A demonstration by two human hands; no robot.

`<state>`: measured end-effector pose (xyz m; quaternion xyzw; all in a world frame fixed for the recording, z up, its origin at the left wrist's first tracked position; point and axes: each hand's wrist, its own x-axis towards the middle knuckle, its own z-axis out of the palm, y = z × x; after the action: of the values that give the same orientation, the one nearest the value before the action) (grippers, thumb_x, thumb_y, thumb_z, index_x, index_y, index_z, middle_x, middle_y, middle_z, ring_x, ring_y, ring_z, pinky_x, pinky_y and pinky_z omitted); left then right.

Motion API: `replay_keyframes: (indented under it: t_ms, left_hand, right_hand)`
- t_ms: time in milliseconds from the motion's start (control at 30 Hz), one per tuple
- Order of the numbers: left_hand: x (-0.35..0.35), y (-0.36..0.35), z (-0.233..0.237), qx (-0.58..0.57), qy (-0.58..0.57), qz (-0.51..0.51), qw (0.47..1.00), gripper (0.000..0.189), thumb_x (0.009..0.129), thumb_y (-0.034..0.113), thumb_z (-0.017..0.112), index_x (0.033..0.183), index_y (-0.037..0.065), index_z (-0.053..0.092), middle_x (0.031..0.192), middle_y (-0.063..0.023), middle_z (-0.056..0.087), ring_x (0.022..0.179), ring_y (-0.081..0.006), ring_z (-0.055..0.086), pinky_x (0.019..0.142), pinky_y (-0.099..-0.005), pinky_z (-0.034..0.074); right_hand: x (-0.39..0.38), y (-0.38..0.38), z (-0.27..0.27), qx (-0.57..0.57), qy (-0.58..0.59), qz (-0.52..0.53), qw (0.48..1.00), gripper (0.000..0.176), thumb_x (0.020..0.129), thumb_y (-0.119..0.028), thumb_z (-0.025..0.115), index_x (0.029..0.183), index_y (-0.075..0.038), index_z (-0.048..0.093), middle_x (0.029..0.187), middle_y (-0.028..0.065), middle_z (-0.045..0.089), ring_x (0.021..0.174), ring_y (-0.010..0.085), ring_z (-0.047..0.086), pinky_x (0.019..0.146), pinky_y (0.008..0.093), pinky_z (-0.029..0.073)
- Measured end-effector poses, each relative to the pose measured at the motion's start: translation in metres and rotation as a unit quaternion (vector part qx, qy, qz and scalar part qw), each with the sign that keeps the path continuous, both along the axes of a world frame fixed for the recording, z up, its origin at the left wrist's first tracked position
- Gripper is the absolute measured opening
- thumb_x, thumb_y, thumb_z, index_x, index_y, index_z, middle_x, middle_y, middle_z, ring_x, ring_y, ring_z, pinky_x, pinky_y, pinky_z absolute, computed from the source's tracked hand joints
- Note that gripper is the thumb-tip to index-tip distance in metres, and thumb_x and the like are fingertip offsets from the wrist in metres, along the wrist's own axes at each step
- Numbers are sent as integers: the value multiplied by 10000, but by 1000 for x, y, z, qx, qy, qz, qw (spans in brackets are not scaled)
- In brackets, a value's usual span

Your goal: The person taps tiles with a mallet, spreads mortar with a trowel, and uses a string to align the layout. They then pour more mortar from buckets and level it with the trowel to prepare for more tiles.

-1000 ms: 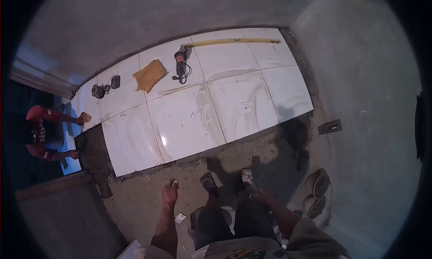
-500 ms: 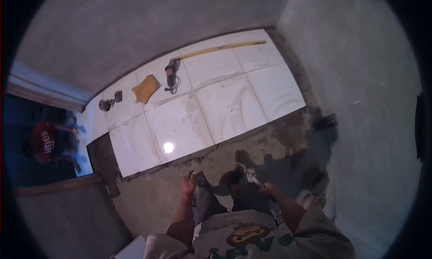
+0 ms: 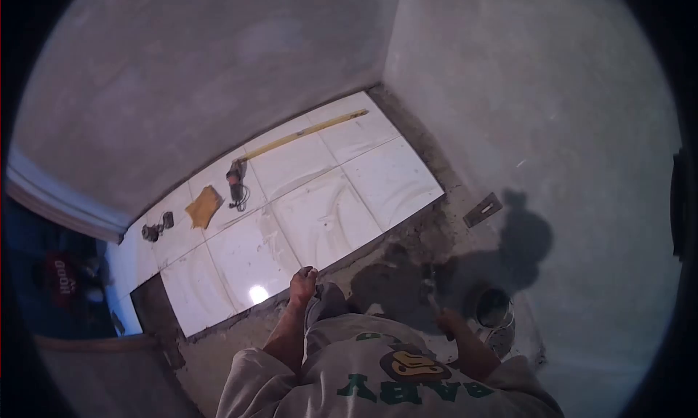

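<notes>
Now view swings rightward; tiles (image 3: 389, 185) lie as before, so work seems unadvanced | right hand (image 3: 452, 323) closed round handled tool (image 3: 432, 296) | left hand (image 3: 303, 284) loosely curled, contents unclear

"BABY" on the grey shirt (image 3: 378, 371), apparently "HOOD" on the red shirt (image 3: 59, 281)

bare hands, two: left hand (image 3: 303, 284), right hand (image 3: 452, 324). dusty-headed handled tool (image 3: 430, 286), one. long yellow straight bar (image 3: 304, 134), one. red-and-black corded power tool (image 3: 234, 182), one. ochre cloth-like piece (image 3: 203, 206), one. small dark objects (image 3: 150, 233), two. large glossy white tiles (image 3: 392, 182), four along near row.
</notes>
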<state>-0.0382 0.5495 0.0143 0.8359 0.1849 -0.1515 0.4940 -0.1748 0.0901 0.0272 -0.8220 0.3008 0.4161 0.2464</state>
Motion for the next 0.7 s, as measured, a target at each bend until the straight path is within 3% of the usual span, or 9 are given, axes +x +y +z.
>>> replay_keyframes:
  t_ms: [133,267,400,467,500,533,600,667,700]
  left_hand:
    - [39,-37,-13,-6,1,-54,999,434,866,363,510,1089,11,634,1032,-221,646,1021,-344,607,893,-393,460]
    - [68,-85,0,6,13,-121,993,398,854,346,505,1057,36,651,1026,-213,645,1004,-352,607,882,-397,465]
    - [91,-118,-23,41,-43,-215,975,375,840,337,500,1029,58,665,1018,-202,648,976,-360,610,868,-400,470]
    - [101,-135,-23,11,-58,-232,971,364,829,329,493,997,62,676,1016,-195,648,965,-359,613,864,-402,475]
    - [108,-147,-26,25,-29,-202,979,351,827,318,490,983,71,684,1027,-188,649,973,-353,613,862,-404,477]
    - [116,-150,-52,23,-32,-207,978,351,827,318,490,983,71,684,1027,-188,649,973,-353,613,862,-404,477]
    - [134,-160,-114,94,-108,-284,948,354,831,320,481,982,76,688,1040,-177,650,980,-348,613,867,-404,475]
    - [151,-186,-49,57,-15,-208,976,371,845,357,488,964,72,694,1029,-173,655,979,-351,614,866,-411,476]
    - [161,-200,-50,41,1,-200,979,369,845,358,497,957,68,695,1025,-175,656,981,-351,613,865,-410,476]
  right_hand:
    - [-32,-10,30,18,45,-117,992,318,771,-267,709,929,1,643,696,109,643,590,208,630,531,361,509]
    - [-69,-22,36,-13,66,-139,988,357,782,-298,687,956,11,641,698,123,653,592,223,640,571,373,524]
    - [-117,-61,11,-7,30,-8,1000,389,725,-335,719,892,13,673,766,120,687,678,242,671,662,371,536]
    - [-108,-64,20,37,17,23,999,405,719,-341,723,900,17,672,770,128,687,699,252,673,686,377,534]
    - [-102,-65,24,-10,37,-27,999,404,714,-342,727,887,20,674,766,134,686,706,259,673,694,381,531]
    - [-88,-66,37,-58,58,-77,994,404,709,-342,730,874,23,675,761,140,684,713,265,672,703,386,529]
    - [-81,-91,20,-73,20,-55,996,402,710,-347,730,860,22,677,750,136,682,713,268,671,706,387,527]
    - [-77,-116,21,-77,-6,-32,996,400,711,-353,729,845,20,678,738,132,681,714,271,670,709,389,525]
    - [-61,-132,25,-67,3,-33,997,394,715,-347,725,837,25,675,716,129,674,680,263,666,675,383,528]
